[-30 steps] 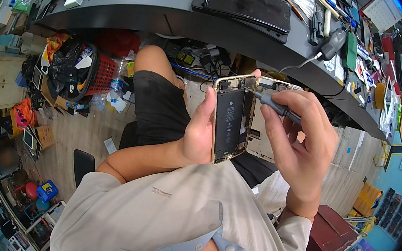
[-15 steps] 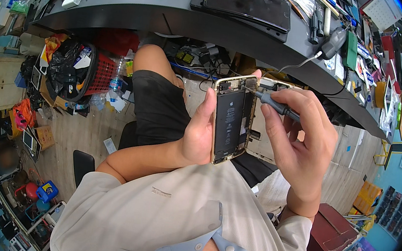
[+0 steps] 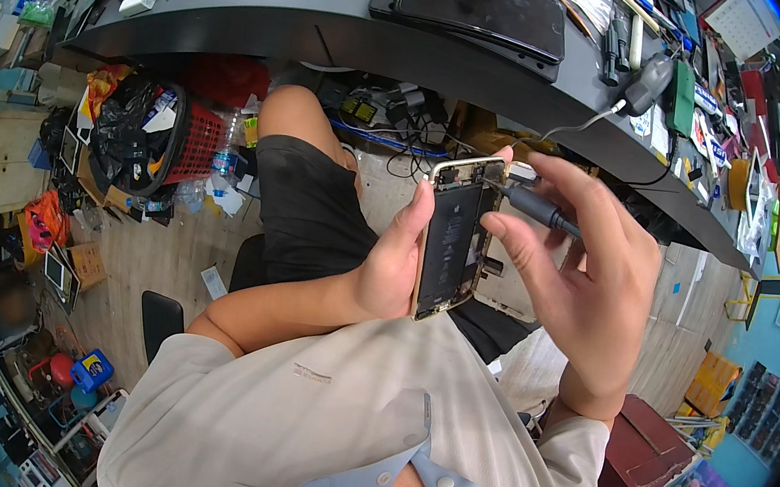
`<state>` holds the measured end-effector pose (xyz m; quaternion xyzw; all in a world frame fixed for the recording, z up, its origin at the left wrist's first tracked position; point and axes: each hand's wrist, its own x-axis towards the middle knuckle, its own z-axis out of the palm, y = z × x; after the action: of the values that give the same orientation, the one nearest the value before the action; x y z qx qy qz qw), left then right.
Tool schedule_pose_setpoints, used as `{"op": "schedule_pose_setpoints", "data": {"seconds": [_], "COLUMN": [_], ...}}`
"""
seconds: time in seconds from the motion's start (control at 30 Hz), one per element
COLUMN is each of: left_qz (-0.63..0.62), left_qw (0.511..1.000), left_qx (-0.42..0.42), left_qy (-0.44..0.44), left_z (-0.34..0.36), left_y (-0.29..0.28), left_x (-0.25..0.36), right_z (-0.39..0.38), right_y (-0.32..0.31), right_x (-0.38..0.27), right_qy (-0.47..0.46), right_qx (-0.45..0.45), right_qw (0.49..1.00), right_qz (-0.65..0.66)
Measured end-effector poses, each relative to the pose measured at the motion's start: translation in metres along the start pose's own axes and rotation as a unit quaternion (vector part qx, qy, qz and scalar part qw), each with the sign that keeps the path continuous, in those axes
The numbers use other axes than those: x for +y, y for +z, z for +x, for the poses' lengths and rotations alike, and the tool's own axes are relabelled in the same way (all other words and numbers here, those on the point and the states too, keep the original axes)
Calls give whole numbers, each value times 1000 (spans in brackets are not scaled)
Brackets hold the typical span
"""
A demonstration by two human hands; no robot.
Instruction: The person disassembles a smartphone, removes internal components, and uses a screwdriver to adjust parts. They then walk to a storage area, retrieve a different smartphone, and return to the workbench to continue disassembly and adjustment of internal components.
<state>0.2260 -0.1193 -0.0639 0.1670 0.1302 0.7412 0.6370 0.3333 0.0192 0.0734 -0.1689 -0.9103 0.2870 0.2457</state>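
My left hand [image 3: 394, 268] is closed round an opened smartphone [image 3: 455, 252], its thumb along the near left edge and a fingertip showing at the top. The phone stands tilted in front of my chest, with a black battery and bare internal parts facing me. My right hand [image 3: 596, 269] has a grey-handled screwdriver [image 3: 538, 207] whose thin tip meets the upper right of the phone's inside. Thumb and index finger stand apart around the handle, and its rear end lies against the hand. Behind the phone, a pale flat panel [image 3: 506, 297] is partly hidden.
A dark workbench [image 3: 270, 29] curves across the front, with a large black phone [image 3: 482, 10] and several hand tools on it. A grey cabled device [image 3: 645, 85] lies near its right edge. Below left stands a red basket [image 3: 196, 144] full of rubbish; cables lie under the bench.
The phone has shifted slightly right and turned more edge-on. My right thumb and index finger have spread apart on the screwdriver, its tip staying at the phone's upper part.
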Motion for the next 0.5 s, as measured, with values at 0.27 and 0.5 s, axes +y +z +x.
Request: {"op": "schedule_pose_setpoints", "data": {"seconds": [0.27, 0.5], "left_qz": [19, -8], "left_qw": [991, 999], "left_qx": [133, 43], "left_qy": [11, 17], "left_z": [8, 7], "left_y": [28, 19], "left_x": [4, 5], "right_z": [-6, -9], "right_y": [-4, -3], "right_x": [4, 8], "right_qy": [29, 24], "right_qx": [-29, -34], "right_qw": [999, 999], "right_qz": [0, 1]}}
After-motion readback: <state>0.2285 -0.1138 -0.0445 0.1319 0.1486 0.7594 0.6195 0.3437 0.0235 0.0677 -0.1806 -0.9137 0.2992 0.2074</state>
